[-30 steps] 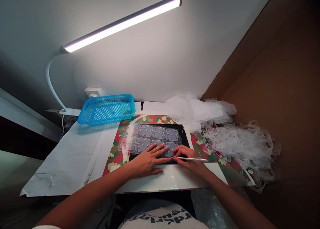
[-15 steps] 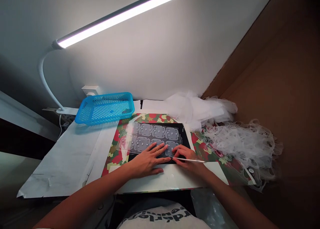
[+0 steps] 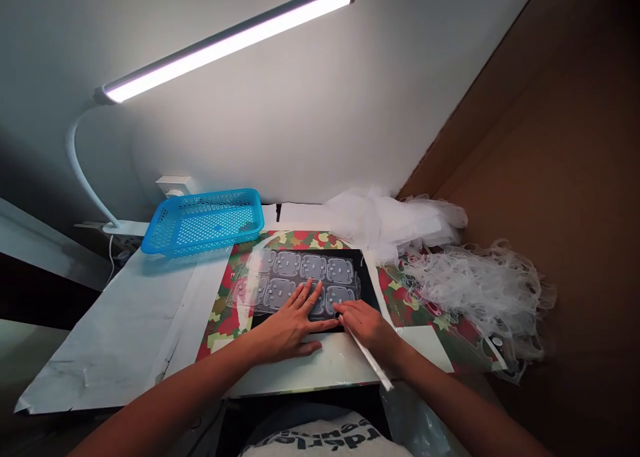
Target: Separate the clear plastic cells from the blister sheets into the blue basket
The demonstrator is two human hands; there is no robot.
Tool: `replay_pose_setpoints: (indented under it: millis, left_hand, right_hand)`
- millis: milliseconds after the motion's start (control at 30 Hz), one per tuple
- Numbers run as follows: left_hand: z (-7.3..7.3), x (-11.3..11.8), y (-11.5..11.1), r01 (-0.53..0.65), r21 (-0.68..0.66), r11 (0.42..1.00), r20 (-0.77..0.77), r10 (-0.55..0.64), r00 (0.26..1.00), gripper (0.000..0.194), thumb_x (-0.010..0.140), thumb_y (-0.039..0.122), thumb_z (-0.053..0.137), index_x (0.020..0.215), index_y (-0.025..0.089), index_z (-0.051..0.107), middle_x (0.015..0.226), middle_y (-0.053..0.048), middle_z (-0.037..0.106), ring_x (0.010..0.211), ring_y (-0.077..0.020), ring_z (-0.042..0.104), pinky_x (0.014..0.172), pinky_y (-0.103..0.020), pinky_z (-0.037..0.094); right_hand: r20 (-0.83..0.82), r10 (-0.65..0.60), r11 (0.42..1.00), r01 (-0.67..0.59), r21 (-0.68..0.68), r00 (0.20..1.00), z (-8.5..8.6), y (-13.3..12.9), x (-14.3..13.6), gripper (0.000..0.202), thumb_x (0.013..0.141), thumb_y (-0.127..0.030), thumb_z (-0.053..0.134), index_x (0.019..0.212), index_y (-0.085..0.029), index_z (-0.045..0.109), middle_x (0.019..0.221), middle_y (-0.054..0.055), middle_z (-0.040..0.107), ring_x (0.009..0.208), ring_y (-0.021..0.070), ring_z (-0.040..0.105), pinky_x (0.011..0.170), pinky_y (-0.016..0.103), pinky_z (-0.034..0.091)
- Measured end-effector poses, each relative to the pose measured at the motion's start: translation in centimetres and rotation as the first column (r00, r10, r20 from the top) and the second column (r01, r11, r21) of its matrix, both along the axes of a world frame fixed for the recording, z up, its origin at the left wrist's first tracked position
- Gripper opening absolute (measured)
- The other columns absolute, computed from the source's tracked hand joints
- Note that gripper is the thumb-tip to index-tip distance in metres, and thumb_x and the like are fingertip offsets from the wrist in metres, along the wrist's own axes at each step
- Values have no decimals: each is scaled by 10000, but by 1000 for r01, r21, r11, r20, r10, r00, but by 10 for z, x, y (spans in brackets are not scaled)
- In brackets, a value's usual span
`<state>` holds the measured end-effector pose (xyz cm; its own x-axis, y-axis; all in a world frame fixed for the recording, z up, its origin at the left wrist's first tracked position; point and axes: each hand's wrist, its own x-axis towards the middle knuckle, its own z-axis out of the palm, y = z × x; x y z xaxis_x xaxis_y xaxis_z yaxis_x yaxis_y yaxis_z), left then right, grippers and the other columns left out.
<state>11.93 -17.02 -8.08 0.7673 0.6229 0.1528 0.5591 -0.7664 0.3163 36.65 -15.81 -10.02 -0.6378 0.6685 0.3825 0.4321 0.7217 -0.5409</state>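
A clear sheet [image 3: 313, 266] with several rounded grey shapes in two rows lies on a black mat [image 3: 369, 277]. My left hand [image 3: 293, 324] rests flat on the sheet's near edge, fingers spread. Beside its fingertips, my right hand [image 3: 367, 324] is closed round a thin white stick [image 3: 373, 362], whose far end is hidden at the fingers and whose other end points toward my body. The right fingertips are at the sheet's near right corner.
A blue basket [image 3: 215, 225] stands at the back left beneath a lit lamp [image 3: 230, 40]. White mesh fabric [image 3: 385, 217] and a tangled heap of sheer strips [image 3: 480, 277] lie right. A cardboard panel [image 3: 550, 177] rises at the right.
The white stick has swung from pointing right to pointing down toward my body. My left fingers have shifted slightly on the sheet. The whole view has moved a little.
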Motion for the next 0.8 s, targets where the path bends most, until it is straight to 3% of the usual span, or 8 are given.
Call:
replay_pose_setpoints:
  millis: [100, 200, 267, 367, 433, 533, 667, 800]
  left_hand:
    - [-2, -1, 0, -3, -20, 1000, -5, 3, 1000, 665, 842, 345, 671, 1437, 435, 389, 1596, 10, -169, 1440, -448, -16, 1130, -623, 201]
    - [2, -3, -2, -12, -43, 999, -9, 11, 1000, 646, 851, 352, 659, 1434, 441, 394, 1606, 12, -126, 1438, -454, -4, 1115, -630, 226]
    - [7, -4, -2, -14, -61, 998, -21, 13, 1000, 640, 848, 364, 661, 1429, 440, 403, 1612, 6, -100, 1434, -463, 5, 1107, -638, 232]
    - [13, -3, 0, 2, -88, 996, -38, -5, 999, 615, 842, 408, 661, 1411, 444, 430, 1619, -4, -54, 1433, -468, 16, 1093, -648, 247]
    - [13, 3, 3, -9, -68, 998, -38, 7, 999, 570, 842, 444, 652, 1383, 419, 474, 1623, -21, 10, 1441, -454, 29, 1095, -658, 229]
    - [10, 24, 5, -21, 5, 1000, -24, 21, 1000, 516, 849, 486, 628, 1319, 291, 535, 1595, -88, 205, 1456, -404, 106, 1132, -644, 150]
    - [6, 56, -2, 185, 44, 982, -14, -185, 983, 521, 874, 496, 589, 1263, 156, 523, 1491, -166, 406, 1410, -304, 324, 1143, -442, 301]
    - [11, 63, -8, 198, 113, 974, -10, -198, 980, 422, 900, 434, 575, 1208, 149, 535, 1377, -177, 516, 1267, -298, 503, 1010, -397, 454]
  right_hand:
    - [-225, -321, 944, 291, -157, 920, 9, 19, 16, 150, 921, -280, 526, 902, -227, 665, 1001, 74, 725, 883, 216, 663, 815, 366, 538]
    - [-423, -727, 686, 596, -417, 540, 15, 48, 54, 238, 813, -385, 661, 665, -218, 578, 663, -3, 666, 645, 164, 608, 609, 275, 517]
    - [-502, -819, 555, 599, -576, 277, 16, 63, 84, 312, 715, -409, 742, 608, -208, 529, 515, -57, 549, 532, 125, 536, 521, 241, 475]
    - [-604, -793, 548, 520, -656, 75, 19, 68, 112, 364, 604, -389, 820, 612, -201, 509, 539, -74, 551, 536, 105, 544, 545, 235, 495]
    - [-632, -767, 609, 431, -666, 108, 24, 63, 110, 362, 588, -373, 837, 626, -203, 521, 598, -57, 601, 586, 116, 589, 600, 256, 531]
    - [-598, -752, 652, 178, -737, 279, 34, 56, 81, 332, 604, -348, 841, 634, -211, 540, 678, -24, 666, 660, 156, 648, 645, 305, 571]
    - [-563, -724, 553, -151, -819, 398, 36, 57, 39, 311, 595, -303, 852, 678, -220, 564, 760, -6, 716, 749, 196, 697, 705, 349, 596]
    - [-544, -701, 478, -263, -839, 461, 28, 59, 26, 274, 626, -301, 836, 719, -216, 593, 770, -6, 726, 805, 212, 712, 773, 375, 598]
